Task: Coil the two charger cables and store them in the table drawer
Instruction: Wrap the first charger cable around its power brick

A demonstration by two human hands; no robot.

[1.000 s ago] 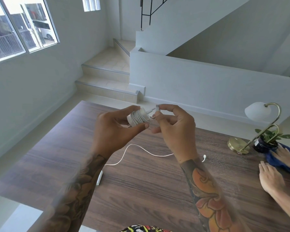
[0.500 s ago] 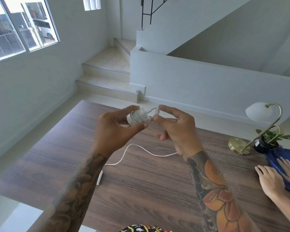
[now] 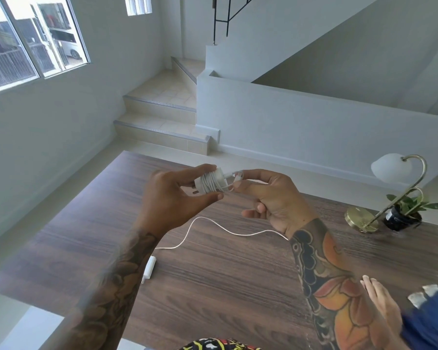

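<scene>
Above the dark wood-grain bench (image 3: 213, 286): white wound charger bundle (image 3: 211, 182) gripped in left hand (image 3: 173, 198), loose end pinched rightward by right hand (image 3: 268, 198); second white cable (image 3: 220, 229) uncoiled below, long axis left-right, nearer left.

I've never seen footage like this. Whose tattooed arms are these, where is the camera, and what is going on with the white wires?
No machine here: the camera sits on a person's head, looking down at their own hands. The left hand grips a white charger with its cable wound round it; the right hand pinches the cable's loose end. A second charger cable lies uncoiled on the wooden table, beside a brass lamp and a small potted plant. Another person's hand shows at the right.
</scene>
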